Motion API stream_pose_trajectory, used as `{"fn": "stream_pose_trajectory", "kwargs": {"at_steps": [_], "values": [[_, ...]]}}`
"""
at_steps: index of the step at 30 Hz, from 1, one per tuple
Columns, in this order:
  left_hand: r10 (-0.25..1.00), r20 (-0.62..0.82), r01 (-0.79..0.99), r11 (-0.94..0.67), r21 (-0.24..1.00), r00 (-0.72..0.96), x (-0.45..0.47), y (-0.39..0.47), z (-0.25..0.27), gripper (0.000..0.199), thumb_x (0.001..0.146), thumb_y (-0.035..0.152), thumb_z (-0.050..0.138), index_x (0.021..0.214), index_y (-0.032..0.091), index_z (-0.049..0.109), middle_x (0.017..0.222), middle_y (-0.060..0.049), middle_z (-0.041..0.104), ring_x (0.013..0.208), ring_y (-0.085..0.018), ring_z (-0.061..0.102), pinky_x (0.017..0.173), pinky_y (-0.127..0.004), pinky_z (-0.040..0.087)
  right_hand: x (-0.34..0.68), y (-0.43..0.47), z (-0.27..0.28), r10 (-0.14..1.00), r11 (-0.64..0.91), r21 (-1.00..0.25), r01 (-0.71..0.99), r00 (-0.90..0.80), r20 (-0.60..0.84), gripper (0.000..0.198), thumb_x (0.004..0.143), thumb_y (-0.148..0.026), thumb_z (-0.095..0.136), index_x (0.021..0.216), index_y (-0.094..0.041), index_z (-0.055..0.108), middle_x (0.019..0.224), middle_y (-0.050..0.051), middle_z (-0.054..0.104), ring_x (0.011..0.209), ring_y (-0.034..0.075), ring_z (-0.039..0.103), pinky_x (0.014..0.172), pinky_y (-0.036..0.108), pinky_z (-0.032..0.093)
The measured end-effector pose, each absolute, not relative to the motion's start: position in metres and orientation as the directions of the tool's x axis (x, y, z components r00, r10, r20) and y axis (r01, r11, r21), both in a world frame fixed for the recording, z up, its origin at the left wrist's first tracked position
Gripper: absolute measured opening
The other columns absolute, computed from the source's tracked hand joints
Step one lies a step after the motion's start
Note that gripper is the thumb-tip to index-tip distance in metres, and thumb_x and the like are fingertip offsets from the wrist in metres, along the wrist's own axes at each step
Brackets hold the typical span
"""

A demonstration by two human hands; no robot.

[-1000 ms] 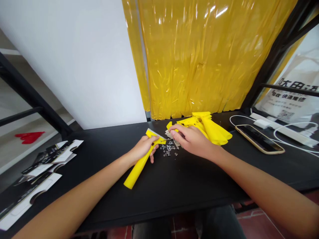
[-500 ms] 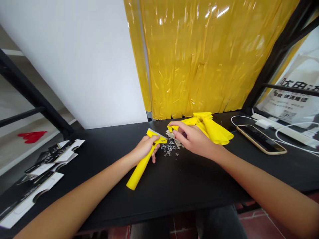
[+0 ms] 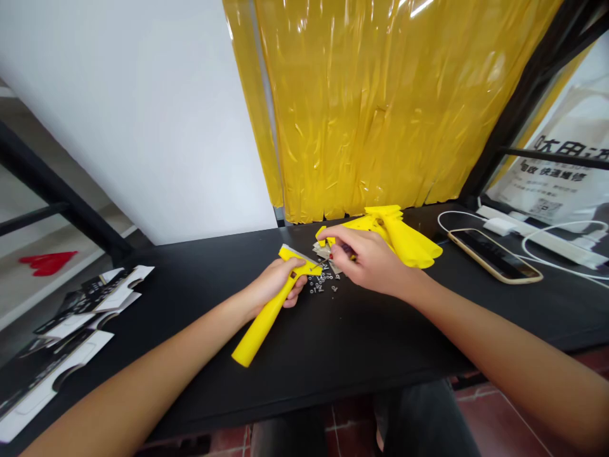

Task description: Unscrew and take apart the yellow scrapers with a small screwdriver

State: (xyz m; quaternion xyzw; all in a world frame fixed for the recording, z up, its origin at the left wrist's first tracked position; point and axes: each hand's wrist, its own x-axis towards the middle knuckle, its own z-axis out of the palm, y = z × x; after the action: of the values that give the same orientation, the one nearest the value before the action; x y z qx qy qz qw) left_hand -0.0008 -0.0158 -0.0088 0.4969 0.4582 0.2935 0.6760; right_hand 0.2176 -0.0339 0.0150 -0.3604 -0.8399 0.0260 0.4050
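My left hand (image 3: 278,284) is closed round a yellow scraper (image 3: 259,327) with a pale metal blade edge across its head. The scraper's handle slants down toward the front of the table. In my right hand (image 3: 368,257) is a small screwdriver (image 3: 332,256), pinched by the fingers, its thin shaft reaching the scraper's head. Most of the screwdriver's handle is hidden by the hand. Just below and between the hands lie several loose small screws and nuts (image 3: 320,282). Thin, pale flat pieces (image 3: 337,266) lie partly under my right hand.
More yellow scraper parts (image 3: 412,241) are heaped behind my right hand. A phone (image 3: 495,254), white cables and a power strip (image 3: 547,238) lie on the right. Black-and-white cardboard pieces (image 3: 78,358) are on the left. A black frame post (image 3: 518,95) rises at the right.
The view has shifted slightly. My right fingers have curled closer around the screwdriver, while its shaft stays at the scraper's head. My left hand keeps its hold on the scraper.
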Motion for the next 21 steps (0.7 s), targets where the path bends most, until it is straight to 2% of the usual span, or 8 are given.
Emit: {"fn": "stream_pose_trajectory", "kwargs": {"at_steps": [3,6,8,13,17,21], "values": [[0.851,-0.332,0.062,0.337,0.94,0.406,-0.0025,-0.0136,-0.0075,0.034,0.089,0.038,0.058,0.063,0.018,0.051,0.054,0.001,0.047,0.037,-0.007,0.035,0.032,-0.02,0.027,0.215,-0.035,0.0151,0.622,0.739,-0.33,0.587,-0.407,0.669,0.027,0.095,-0.023,0.05,0.118,-0.02,0.063,0.096,0.004,0.072,0.075,0.014,0.062,0.07,0.027,0.043],[0.851,-0.341,0.062,0.346,0.936,0.398,-0.0026,-0.0127,-0.0074,0.032,0.089,0.037,0.058,0.065,0.017,0.052,0.056,0.0,0.049,0.038,-0.007,0.036,0.032,-0.02,0.027,0.2158,-0.0339,0.0162,0.678,0.692,-0.356,0.628,-0.397,0.619,0.025,0.1,-0.033,0.047,0.111,-0.021,0.065,0.078,0.0,0.069,0.064,0.013,0.059,0.064,0.027,0.04],[0.851,-0.346,0.067,0.349,0.935,0.395,-0.0022,-0.0127,-0.0071,0.031,0.088,0.037,0.06,0.065,0.017,0.053,0.056,0.0,0.05,0.038,-0.007,0.037,0.032,-0.02,0.028,0.2171,-0.0333,0.0169,0.693,0.679,-0.366,0.636,-0.392,0.605,0.025,0.1,-0.032,0.046,0.114,-0.022,0.064,0.073,-0.002,0.067,0.06,0.013,0.056,0.062,0.027,0.038],[0.86,-0.325,0.105,0.31,0.945,0.392,-0.003,-0.0112,-0.0072,0.028,0.084,0.033,0.064,0.065,0.013,0.061,0.06,-0.005,0.057,0.038,-0.007,0.038,0.032,-0.021,0.029,0.2168,-0.0349,0.0173,0.655,0.708,-0.358,0.608,-0.378,0.654,0.035,0.092,-0.018,0.048,0.124,-0.021,0.059,0.09,0.0,0.07,0.065,0.012,0.057,0.065,0.026,0.041],[0.863,-0.311,0.09,0.3,0.95,0.397,-0.0047,-0.0097,-0.0097,0.026,0.081,0.031,0.065,0.063,0.012,0.064,0.059,-0.007,0.059,0.039,-0.007,0.039,0.032,-0.021,0.029,0.2164,-0.0333,0.0162,0.652,0.7,-0.356,0.619,-0.349,0.673,0.033,0.091,-0.018,0.048,0.121,-0.021,0.061,0.094,0.002,0.071,0.067,0.012,0.058,0.066,0.026,0.042],[0.864,-0.281,0.119,0.255,0.96,0.418,-0.0038,-0.0127,-0.0119,0.027,0.082,0.032,0.059,0.061,0.015,0.063,0.046,-0.003,0.05,0.036,-0.009,0.037,0.032,-0.021,0.03,0.2183,-0.0309,0.0149,0.643,0.72,-0.353,0.597,-0.384,0.663,0.027,0.094,-0.022,0.05,0.118,-0.022,0.062,0.088,0.001,0.071,0.067,0.012,0.059,0.065,0.026,0.042]]}}
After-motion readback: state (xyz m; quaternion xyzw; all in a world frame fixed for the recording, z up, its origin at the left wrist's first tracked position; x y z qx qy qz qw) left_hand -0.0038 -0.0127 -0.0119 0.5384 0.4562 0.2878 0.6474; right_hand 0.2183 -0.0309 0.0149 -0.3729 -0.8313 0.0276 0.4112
